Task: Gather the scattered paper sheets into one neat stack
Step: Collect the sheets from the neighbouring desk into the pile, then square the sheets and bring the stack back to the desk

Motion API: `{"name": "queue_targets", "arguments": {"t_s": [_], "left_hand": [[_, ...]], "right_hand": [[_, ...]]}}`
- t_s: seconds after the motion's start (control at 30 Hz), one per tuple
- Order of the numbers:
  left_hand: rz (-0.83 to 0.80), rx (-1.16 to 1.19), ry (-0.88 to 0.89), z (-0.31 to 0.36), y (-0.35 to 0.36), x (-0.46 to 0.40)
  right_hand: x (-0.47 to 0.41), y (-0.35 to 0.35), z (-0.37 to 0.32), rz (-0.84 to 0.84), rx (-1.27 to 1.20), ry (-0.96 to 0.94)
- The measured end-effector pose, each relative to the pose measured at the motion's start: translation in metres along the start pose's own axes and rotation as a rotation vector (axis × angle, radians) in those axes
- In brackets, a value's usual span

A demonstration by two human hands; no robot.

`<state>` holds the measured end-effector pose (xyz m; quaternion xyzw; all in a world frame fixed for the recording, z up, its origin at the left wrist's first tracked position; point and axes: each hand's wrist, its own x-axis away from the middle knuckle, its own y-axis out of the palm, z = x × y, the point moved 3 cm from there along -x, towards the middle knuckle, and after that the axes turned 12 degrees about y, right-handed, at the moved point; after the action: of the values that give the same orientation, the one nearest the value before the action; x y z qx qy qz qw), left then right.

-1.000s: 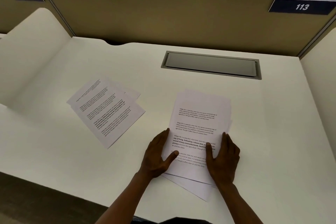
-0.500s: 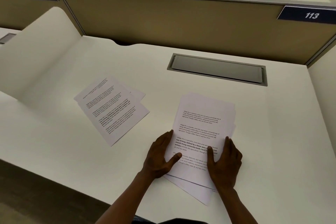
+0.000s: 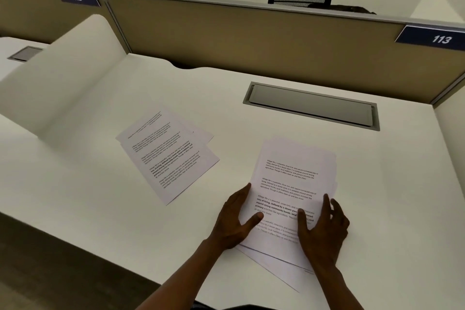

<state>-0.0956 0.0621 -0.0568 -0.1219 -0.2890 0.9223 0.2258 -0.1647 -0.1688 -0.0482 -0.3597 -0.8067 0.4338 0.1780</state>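
A loose pile of printed sheets (image 3: pixel 292 178) lies on the white desk (image 3: pixel 390 184) in front of me, its lower sheets fanned out toward the near edge. My left hand (image 3: pixel 235 221) presses the pile's left edge, thumb resting on the top page. My right hand (image 3: pixel 323 229) holds the right side, thumb on the page and fingers at the edge. A second small group of overlapping printed sheets (image 3: pixel 168 156) lies apart to the left, turned at an angle.
A grey cable hatch (image 3: pixel 312 106) is set into the desk behind the pile. Tan partition panels (image 3: pixel 251 40) with number plates 112 and 113 close off the back. A curved white divider (image 3: pixel 63 88) rises on the left. A black chair stands beyond the partition.
Both hands stay on the pile's sides in nearly the same grip. The view has shifted so the desk and papers sit further right and lower in frame.
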Motion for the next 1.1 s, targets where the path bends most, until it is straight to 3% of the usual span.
{"name": "queue_targets", "arguments": {"t_s": [0.1,0.2,0.37,0.5,0.6,0.77,0.87,1.1], "left_hand": [[0.075,0.073,-0.068,-0.001,-0.014,-0.005],[0.247,-0.05,-0.077,-0.013,-0.048,-0.006],[0.431,-0.244,-0.243,-0.057,-0.109,0.005],[0.357,-0.455,-0.391,-0.091,-0.145,0.016],[0.225,-0.522,-0.358,-0.105,-0.153,0.024],[0.22,-0.494,-0.228,-0.112,-0.166,0.04],[0.28,-0.441,-0.138,-0.115,-0.178,0.044],[0.326,-0.372,-0.104,-0.116,-0.191,0.047]], "right_hand": [[-0.003,-0.002,-0.021,0.059,0.089,-0.085],[-0.006,0.004,-0.062,0.084,0.037,-0.139],[0.01,0.041,-0.139,-0.104,-0.043,-0.338],[0.031,0.089,-0.2,-0.337,0.097,-0.587],[0.041,0.127,-0.234,-0.539,0.248,-0.676],[0.054,0.162,-0.255,-0.579,0.456,-0.635],[0.064,0.163,-0.258,-0.534,0.408,-0.582],[0.081,0.163,-0.271,-0.494,0.307,-0.404]]}}
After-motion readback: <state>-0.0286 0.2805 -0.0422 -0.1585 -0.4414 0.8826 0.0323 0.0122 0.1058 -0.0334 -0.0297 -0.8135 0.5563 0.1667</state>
